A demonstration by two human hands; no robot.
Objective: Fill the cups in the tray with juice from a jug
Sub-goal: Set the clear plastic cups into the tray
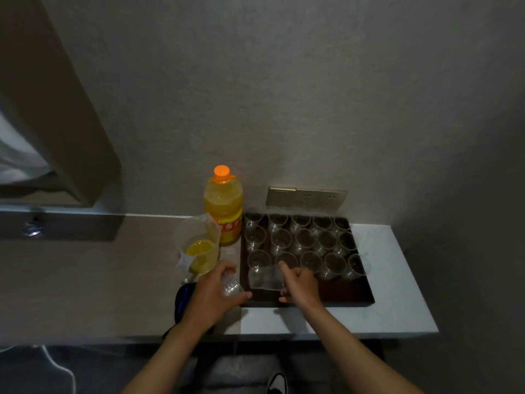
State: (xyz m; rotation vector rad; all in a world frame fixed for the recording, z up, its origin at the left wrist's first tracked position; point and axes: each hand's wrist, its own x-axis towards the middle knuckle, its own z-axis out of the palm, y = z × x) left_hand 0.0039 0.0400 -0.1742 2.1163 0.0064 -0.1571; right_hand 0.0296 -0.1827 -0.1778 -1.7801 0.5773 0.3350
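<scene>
A dark brown tray (343,295) lies on the white table and holds several empty clear plastic cups (305,240) in rows. My left hand (211,294) grips a small stack of clear cups (230,284) just left of the tray's front corner. My right hand (298,282) holds one clear cup (265,277) over the tray's front left area. A clear plastic jug (199,245) with a little yellow juice stands left of the tray. Behind it stands a yellow juice bottle (224,207) with an orange cap.
The white table (397,294) ends at the right and front edges. A wall socket plate (306,197) sits behind the tray. A dark blue object (183,298) lies under my left wrist. A wooden surface (85,268) extends to the left.
</scene>
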